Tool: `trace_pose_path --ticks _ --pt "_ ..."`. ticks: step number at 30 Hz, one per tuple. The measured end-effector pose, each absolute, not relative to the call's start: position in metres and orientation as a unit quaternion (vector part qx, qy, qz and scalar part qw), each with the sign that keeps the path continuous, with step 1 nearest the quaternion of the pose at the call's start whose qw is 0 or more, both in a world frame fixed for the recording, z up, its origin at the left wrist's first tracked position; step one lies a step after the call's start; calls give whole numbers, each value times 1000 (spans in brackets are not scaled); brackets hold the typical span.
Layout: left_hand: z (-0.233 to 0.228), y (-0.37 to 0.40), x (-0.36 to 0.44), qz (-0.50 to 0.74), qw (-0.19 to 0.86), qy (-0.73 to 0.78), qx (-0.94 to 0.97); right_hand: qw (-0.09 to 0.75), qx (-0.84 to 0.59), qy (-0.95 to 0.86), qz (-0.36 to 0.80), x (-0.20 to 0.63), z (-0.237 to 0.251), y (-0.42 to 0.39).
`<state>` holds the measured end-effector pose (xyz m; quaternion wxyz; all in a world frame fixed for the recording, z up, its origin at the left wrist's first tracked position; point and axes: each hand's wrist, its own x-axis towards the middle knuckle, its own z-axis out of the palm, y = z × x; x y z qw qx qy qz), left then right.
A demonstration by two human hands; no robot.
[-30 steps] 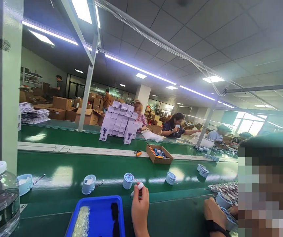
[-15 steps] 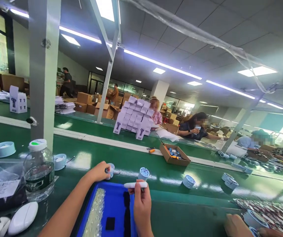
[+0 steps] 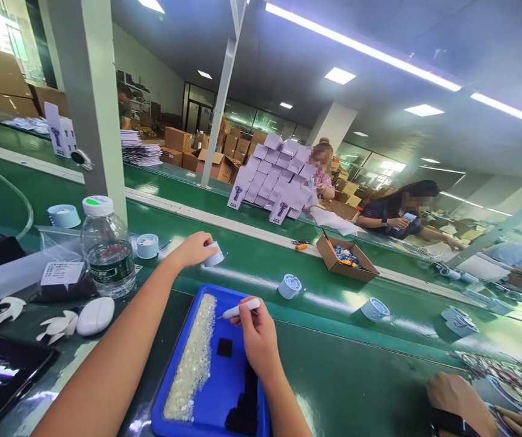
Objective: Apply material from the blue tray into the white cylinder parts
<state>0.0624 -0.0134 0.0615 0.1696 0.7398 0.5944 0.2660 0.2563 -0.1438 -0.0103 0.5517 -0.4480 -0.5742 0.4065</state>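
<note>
My left hand [image 3: 193, 249] reaches out over the green belt, its fingers closed on the rim of a light-blue round plastic housing [image 3: 215, 257]. Between the fingers of my right hand [image 3: 257, 332] is a white pen-shaped tool [image 3: 235, 310] with a thin tip, pointing left over a blue tray [image 3: 219, 388]. Small clear pieces [image 3: 192, 358] lie heaped along the tray's left side. A black square [image 3: 224, 347] rests in its middle, and dark pieces [image 3: 245, 406] lie at its lower right, partly behind my right forearm.
More light-blue housings [image 3: 290, 286] stand along the belt. To the left are a water bottle [image 3: 108, 255], a white rounded case [image 3: 96, 315] and white fan blades [image 3: 58, 328]. A cardboard box of tools [image 3: 347, 261] sits beyond. Another person's hands [image 3: 461, 400] work at lower right.
The view has tilted down and shifted left. The white tool now slants with its tip toward the clear pieces, where before it lay level. My left hand stays at the housing.
</note>
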Motion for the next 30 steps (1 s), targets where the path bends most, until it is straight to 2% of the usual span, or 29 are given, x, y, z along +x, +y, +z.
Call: trace_pose_path --ticks 15,22,30 --pt "83 -28 62 341 251 587 691 507 -477 -604 388 258 -13 -143" --pt "87 -31 62 392 303 573 653 534 -551 -615 181 278 -4 -141" --pt "84 -30 66 407 338 577 623 528 -575 -599 177 287 -7 -136"
